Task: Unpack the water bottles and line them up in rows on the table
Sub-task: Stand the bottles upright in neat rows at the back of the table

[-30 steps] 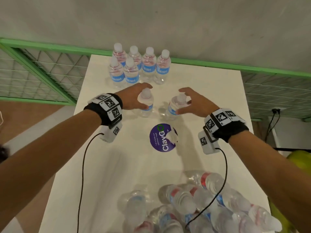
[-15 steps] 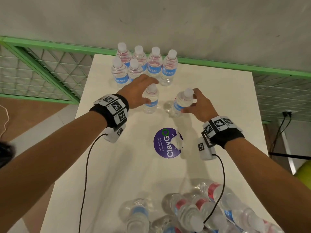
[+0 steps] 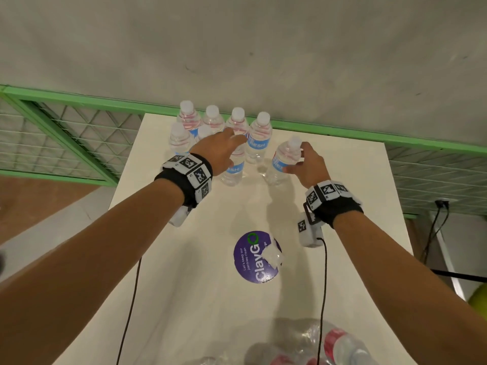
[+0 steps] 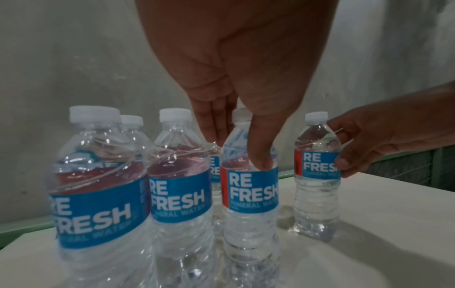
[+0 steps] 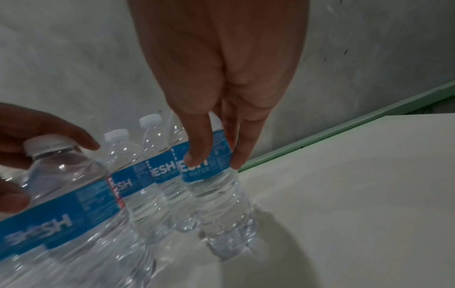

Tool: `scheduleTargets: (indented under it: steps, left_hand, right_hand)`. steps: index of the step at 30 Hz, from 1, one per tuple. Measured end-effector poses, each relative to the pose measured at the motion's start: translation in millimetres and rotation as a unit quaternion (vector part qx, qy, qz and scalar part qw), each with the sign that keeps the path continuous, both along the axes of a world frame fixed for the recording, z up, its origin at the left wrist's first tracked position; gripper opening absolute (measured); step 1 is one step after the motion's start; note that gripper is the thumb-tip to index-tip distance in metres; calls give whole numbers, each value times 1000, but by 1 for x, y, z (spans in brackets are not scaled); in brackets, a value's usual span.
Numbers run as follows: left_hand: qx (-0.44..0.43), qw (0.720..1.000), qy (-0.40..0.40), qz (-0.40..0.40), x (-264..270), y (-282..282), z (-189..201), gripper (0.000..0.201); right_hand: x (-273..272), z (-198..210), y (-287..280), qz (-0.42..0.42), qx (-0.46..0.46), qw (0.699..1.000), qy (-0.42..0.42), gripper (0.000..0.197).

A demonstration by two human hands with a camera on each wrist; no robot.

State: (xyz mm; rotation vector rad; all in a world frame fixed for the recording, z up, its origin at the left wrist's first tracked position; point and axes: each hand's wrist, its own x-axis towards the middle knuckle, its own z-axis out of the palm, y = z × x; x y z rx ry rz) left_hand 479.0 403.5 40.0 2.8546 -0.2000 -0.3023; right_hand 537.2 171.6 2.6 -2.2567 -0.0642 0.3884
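Note:
Clear water bottles with blue labels stand at the far end of the white table (image 3: 184, 299): a back row (image 3: 238, 122) and two more (image 3: 179, 138) in front at the left. My left hand (image 3: 234, 151) grips a bottle (image 3: 233, 171) by its shoulder, beside those two. In the left wrist view, the thumb and fingers of my left hand (image 4: 238, 151) pinch this bottle (image 4: 249, 196). My right hand (image 3: 296, 158) grips another bottle (image 3: 280, 164) to the right, its base at the tabletop. The right wrist view shows my right hand (image 5: 215, 160) on this bottle's (image 5: 216, 191) label.
A plastic-wrapped pack of bottles (image 3: 340, 346) lies at the table's near edge. A purple round sticker (image 3: 250, 259) with a crumpled scrap (image 3: 272, 256) marks the middle. A green rail (image 3: 395, 139) and wall run behind the table; a mesh fence (image 3: 66, 133) stands at the left.
Both hands have carried their bottles away from me toward the standing rows. The left bottle now sits next to the front two, the right one just beside it.

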Motion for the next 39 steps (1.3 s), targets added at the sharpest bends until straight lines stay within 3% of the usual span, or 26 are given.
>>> scheduleTargets:
  steps: [7, 16, 34, 39]
  left_hand:
    - [16, 1000, -7, 7, 11, 3, -3, 65]
    - [125, 990, -49, -40, 24, 8, -4, 65]
    - [108, 992, -50, -48, 26, 15, -6, 68]
    - [87, 994, -46, -50, 26, 18, -4, 64]
  right_hand:
    - [34, 2, 9, 12, -24, 999, -25, 58]
    - [45, -1, 14, 12, -6, 999, -32, 57]
    - [53, -7, 17, 28, 14, 999, -22, 58]
    - [54, -8, 17, 23, 7, 1000, -17, 67]
